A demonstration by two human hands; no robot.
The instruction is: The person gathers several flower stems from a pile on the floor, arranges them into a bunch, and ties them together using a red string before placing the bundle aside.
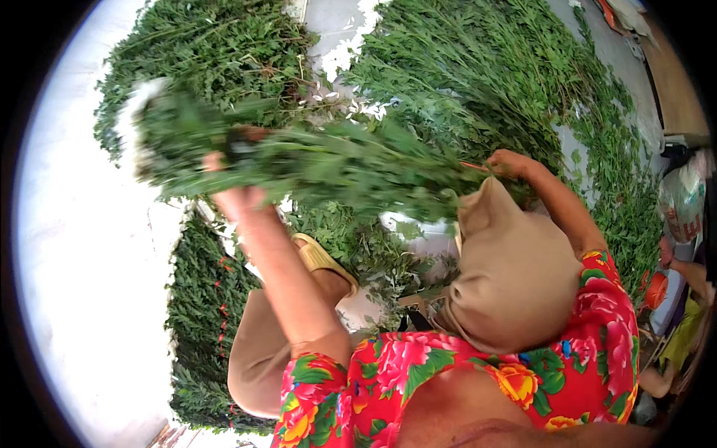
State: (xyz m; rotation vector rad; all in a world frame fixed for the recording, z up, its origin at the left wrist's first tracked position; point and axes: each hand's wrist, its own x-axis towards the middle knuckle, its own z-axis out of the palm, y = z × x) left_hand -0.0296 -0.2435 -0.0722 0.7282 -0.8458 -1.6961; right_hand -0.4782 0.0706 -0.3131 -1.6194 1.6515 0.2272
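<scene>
A long bunch of leafy green stems with white flower heads point(336, 162) lies across in front of me, blurred by motion. My left hand point(238, 187) is around the bunch near its flower end, its fingers partly hidden by leaves. At the stem end, my right hand point(507, 163) pinches a thin red-orange strip point(473, 166) that reaches to the bunch. Beyond the bunch lie two large heaps of cut leafy stems, one at the upper left point(207, 56) and one at the upper right point(465, 61).
Tied bunches with red ties point(207, 313) are stacked at the lower left. Loose leaves point(386, 257) and white petals point(367, 109) litter the floor. My sandalled foot point(322, 260) stands near the bunch. At the right edge are a filled plastic bag point(683, 196) and part of another person point(692, 274).
</scene>
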